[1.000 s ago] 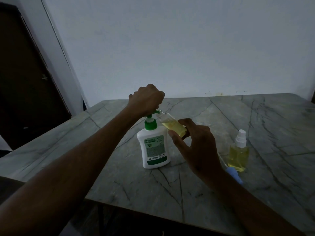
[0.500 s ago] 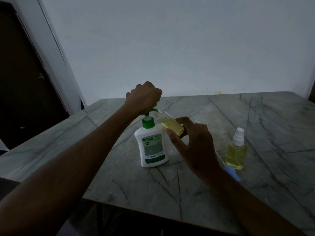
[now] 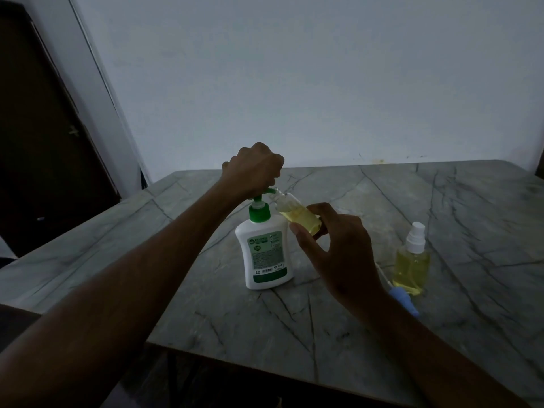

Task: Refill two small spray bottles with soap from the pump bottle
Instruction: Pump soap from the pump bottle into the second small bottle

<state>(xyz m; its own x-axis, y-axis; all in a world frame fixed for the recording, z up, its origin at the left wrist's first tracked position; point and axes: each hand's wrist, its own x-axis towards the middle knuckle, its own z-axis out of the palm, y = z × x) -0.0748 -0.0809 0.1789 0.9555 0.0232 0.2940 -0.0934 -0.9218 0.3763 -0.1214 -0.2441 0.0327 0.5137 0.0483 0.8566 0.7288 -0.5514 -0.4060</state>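
Now our left hand (image 3: 253, 169) curls over the pump (image 3: 265, 257) on the surface (image 3: 382, 207), our right (image 3: 338, 248) pinching an open bottle (image 3: 300, 214) at its spout, a capped bottle (image 3: 411, 260) right of it.

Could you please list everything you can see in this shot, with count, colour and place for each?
pump bottle: one, white with green pump and label, upright at table centre.
open spray bottle: one, clear with yellow liquid, tilted, mouth at the pump spout.
capped spray bottle: one, yellow liquid, white sprayer, upright at right.
blue-capped sprayer: one, lying beside the capped bottle.
table: one, grey marbled.
door: one, dark, at left.
left hand: on the pump head.
right hand: holding the open bottle.
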